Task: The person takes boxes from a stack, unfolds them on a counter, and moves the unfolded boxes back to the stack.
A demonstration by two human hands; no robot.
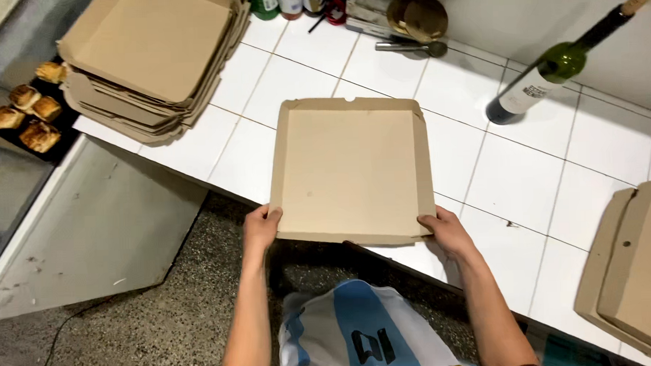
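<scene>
Flat square box of brown cardboard point(352, 168), shallow folded walls, lay open-side up on the white tiled counter point(534, 176). Its near edge overhung the counter's front lip, toward me.

My left hand point(261, 228) was pinched on the near left corner, thumb on top, fingers underneath. My right hand point(446, 231) was clamped the same way on the near right corner. Both closed on the cardboard, well apart from each other.

Judged the box light and fairly stiff across the base, though the thin walls looked easy to crease; dry matte surface, not slippery. The corners seemed the best hold, where the folds add strength.

Room: bare tile to the right of the box, before the dark green glass wine bottle with a cork point(561, 61) lying tilted near the wall. A stack of flat brown cardboard boxes point(151, 55) sat to the far left, near but apart. A further brown cardboard box point(635, 266) lay at the right edge. Metal utensils point(407, 28) along the back wall. Browned pastries on a dark tray point(27, 107) lower left, off the counter. Speckled floor point(164, 318) below.
</scene>
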